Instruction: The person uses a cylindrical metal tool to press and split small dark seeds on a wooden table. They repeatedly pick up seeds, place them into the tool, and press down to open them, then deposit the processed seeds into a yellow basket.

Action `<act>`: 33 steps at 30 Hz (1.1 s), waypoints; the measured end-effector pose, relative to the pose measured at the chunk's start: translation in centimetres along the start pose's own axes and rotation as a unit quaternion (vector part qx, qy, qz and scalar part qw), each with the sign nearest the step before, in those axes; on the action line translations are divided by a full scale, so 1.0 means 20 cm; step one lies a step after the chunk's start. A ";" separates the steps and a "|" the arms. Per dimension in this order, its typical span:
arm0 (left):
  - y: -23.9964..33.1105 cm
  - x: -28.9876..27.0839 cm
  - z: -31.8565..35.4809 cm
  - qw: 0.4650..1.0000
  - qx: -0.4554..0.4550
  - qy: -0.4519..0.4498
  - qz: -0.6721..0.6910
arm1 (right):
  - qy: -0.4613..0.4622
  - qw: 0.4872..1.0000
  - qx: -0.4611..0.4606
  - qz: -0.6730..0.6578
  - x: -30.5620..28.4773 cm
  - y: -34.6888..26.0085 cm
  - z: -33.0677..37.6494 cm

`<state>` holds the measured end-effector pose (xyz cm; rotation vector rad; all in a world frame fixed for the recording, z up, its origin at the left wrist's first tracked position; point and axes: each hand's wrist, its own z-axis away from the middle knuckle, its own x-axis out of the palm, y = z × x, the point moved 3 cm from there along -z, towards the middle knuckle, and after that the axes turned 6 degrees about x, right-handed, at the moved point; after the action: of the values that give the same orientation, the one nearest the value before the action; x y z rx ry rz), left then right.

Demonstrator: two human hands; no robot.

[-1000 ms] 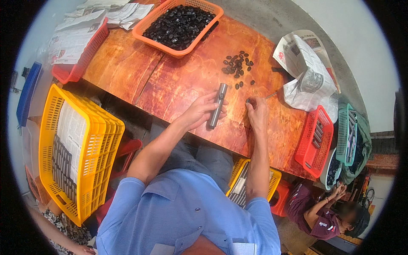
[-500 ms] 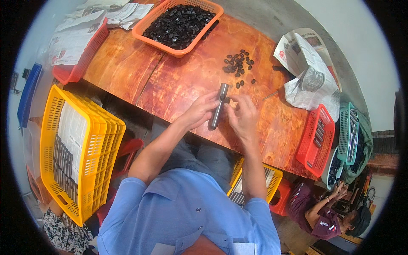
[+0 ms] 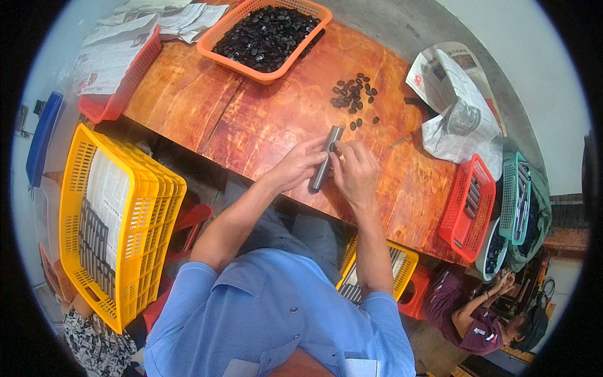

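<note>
A grey metal tube (image 3: 322, 173) lies slantwise over the near part of the wooden table, held by my left hand (image 3: 295, 166) with thumb and fingers closed along its left side. On its upper part a dark oval spot (image 3: 333, 146) shows. My right hand (image 3: 356, 173) pinches at that spot from the right, thumb and forefinger touching the tube. A small black oval piece seems to be between these fingertips, mostly hidden by them. Beyond the hands, several loose black oval pieces (image 3: 352, 94) are scattered on the table.
An orange basket (image 3: 267, 76) heaped with black pieces stands at the far side. Crumpled newspaper (image 3: 461, 132), a red basket (image 3: 463, 207) and a green basket (image 3: 520, 234) with tubes lie right. Stacked yellow crates (image 3: 141, 245) stand left. Another person (image 3: 465, 311) works at lower right.
My right fingers have moved from beside the tube onto its dark spot, bringing the small black piece against it. The tube has tilted slightly, its far end toward the right.
</note>
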<state>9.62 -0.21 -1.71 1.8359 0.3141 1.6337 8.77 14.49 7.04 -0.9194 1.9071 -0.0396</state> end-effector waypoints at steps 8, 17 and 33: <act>-0.01 -0.01 -0.02 0.999 0.019 0.049 0.011 | 0.031 0.999 -0.026 0.010 0.07 -0.04 0.03; -0.02 0.01 0.01 0.992 -0.068 0.060 -0.086 | -0.013 0.857 0.337 -0.389 0.17 0.09 0.08; -0.07 0.04 0.01 0.973 -0.043 0.024 -0.227 | -0.026 0.814 0.360 -0.455 0.17 0.22 0.14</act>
<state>10.32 1.24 -1.86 1.5220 0.6239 1.3493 7.59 16.49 1.23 -1.1590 1.0610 -1.2068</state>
